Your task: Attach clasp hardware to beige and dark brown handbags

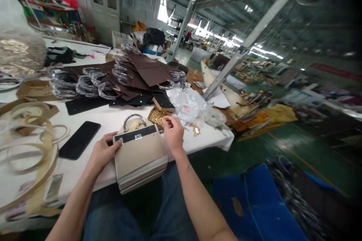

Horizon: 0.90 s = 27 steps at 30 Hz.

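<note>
A beige handbag (pixel 140 160) with a black top band and a wrapped handle rests at the near edge of the white table (pixel 113 118), partly over my lap. My left hand (pixel 102 153) grips its left top corner, fingers closed on it. My right hand (pixel 173 132) hovers just right of the bag's top, fingers pinched together over a small box of gold metal fittings (pixel 157 117); what the fingertips hold is too small to name.
A black phone (pixel 79 139) lies left of the bag. Brown leather panels with wrapped handles (pixel 127 77) are piled behind. Beige straps (pixel 28 139) curl at far left. Crumpled clear plastic (pixel 192 105) lies right. A blue bin (pixel 254 203) stands on the green floor.
</note>
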Motion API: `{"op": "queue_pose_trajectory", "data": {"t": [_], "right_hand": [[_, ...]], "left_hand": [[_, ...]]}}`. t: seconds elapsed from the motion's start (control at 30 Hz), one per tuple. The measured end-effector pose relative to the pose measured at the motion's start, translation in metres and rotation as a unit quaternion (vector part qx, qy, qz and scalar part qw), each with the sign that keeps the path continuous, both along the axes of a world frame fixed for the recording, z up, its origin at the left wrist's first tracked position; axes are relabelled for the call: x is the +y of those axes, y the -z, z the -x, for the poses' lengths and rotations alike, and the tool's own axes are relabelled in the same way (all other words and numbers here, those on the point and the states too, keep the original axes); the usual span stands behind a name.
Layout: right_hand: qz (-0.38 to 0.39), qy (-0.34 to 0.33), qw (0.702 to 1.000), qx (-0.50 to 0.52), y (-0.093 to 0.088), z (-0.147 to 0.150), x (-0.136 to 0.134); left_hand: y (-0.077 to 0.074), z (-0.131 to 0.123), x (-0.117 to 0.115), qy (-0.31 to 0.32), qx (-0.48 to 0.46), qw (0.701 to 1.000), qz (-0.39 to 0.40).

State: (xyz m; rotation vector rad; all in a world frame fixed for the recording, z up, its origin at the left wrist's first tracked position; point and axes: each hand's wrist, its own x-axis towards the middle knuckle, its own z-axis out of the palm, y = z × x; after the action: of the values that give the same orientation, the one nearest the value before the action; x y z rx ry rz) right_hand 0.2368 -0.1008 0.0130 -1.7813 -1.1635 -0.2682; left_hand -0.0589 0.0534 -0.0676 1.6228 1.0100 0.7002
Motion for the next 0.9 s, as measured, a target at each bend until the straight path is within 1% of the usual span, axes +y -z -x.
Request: {"op": "queue_pose_trajectory", "data": {"t": [0.03, 0.07, 0.1, 0.13, 0.2, 0.23, 0.3, 0.4, 0.47, 0.5, 0.53, 0.6, 0.63, 0.67, 0.73, 0.77, 0.83, 0.9], "right_hand": [[0.056, 0.046, 0.997, -0.018, 0.001, -0.025, -0.006], [0.124, 0.078, 0.989, -0.025, 0.002, -0.049, -0.011], [0.192, 0.086, 0.977, -0.02, 0.003, -0.07, -0.014], [0.253, 0.073, 0.965, -0.008, 0.004, -0.087, -0.015], [0.328, 0.02, 0.944, 0.023, 0.006, -0.113, -0.012], [0.349, -0.006, 0.936, 0.038, 0.007, -0.122, -0.009], [0.383, -0.032, 0.921, 0.059, 0.01, -0.136, -0.001], [0.413, -0.027, 0.909, 0.048, 0.017, -0.151, 0.007], [0.409, -0.013, 0.911, 0.052, 0.022, -0.156, 0.002], [0.39, -0.003, 0.918, 0.07, 0.022, -0.156, -0.005], [0.352, 0.007, 0.931, 0.098, 0.021, -0.153, -0.013], [0.227, -0.002, 0.959, 0.171, 0.011, -0.135, -0.03], [0.147, -0.03, 0.968, 0.203, 0.002, -0.12, -0.036], [0.07, -0.076, 0.968, 0.23, -0.008, -0.101, -0.039], [-0.056, -0.184, 0.948, 0.253, -0.031, -0.051, -0.032], [-0.092, -0.224, 0.935, 0.258, -0.042, -0.022, -0.023], [-0.122, -0.291, 0.901, 0.297, -0.059, 0.034, 0.004], [-0.148, -0.337, 0.862, 0.349, -0.066, 0.085, 0.034]], "left_hand": [[0.001, 0.0, 0.001, 0.005, -0.006, 1.0, 0.005], [0.0, 0.0, 0.001, 0.009, -0.013, 1.0, 0.009], [-0.001, 0.0, 0.002, 0.014, -0.019, 1.0, 0.014], [-0.003, 0.001, 0.002, 0.019, -0.023, 0.999, 0.019], [-0.008, 0.001, 0.001, 0.021, -0.036, 0.999, 0.029], [-0.011, 0.002, 0.001, 0.02, -0.043, 0.998, 0.029], [-0.017, 0.003, 0.001, 0.02, -0.053, 0.998, 0.021], [-0.026, 0.005, 0.002, 0.031, -0.051, 0.998, 0.015], [-0.031, 0.007, 0.003, 0.031, -0.045, 0.998, 0.022], [-0.032, 0.008, 0.003, 0.027, -0.043, 0.998, 0.027], [-0.032, 0.008, 0.003, 0.022, -0.044, 0.998, 0.029], [-0.031, 0.008, 0.001, 0.012, -0.056, 0.998, 0.026], [-0.03, 0.008, 0.0, 0.009, -0.065, 0.998, 0.022], [-0.028, 0.007, 0.0, 0.005, -0.074, 0.997, 0.02], [-0.024, 0.005, -0.001, 0.0, -0.084, 0.996, 0.03], [-0.022, 0.005, -0.001, -0.003, -0.084, 0.996, 0.039], [-0.019, 0.004, 0.0, -0.009, -0.083, 0.995, 0.053], [-0.018, 0.004, 0.0, -0.012, -0.081, 0.995, 0.053]]}}
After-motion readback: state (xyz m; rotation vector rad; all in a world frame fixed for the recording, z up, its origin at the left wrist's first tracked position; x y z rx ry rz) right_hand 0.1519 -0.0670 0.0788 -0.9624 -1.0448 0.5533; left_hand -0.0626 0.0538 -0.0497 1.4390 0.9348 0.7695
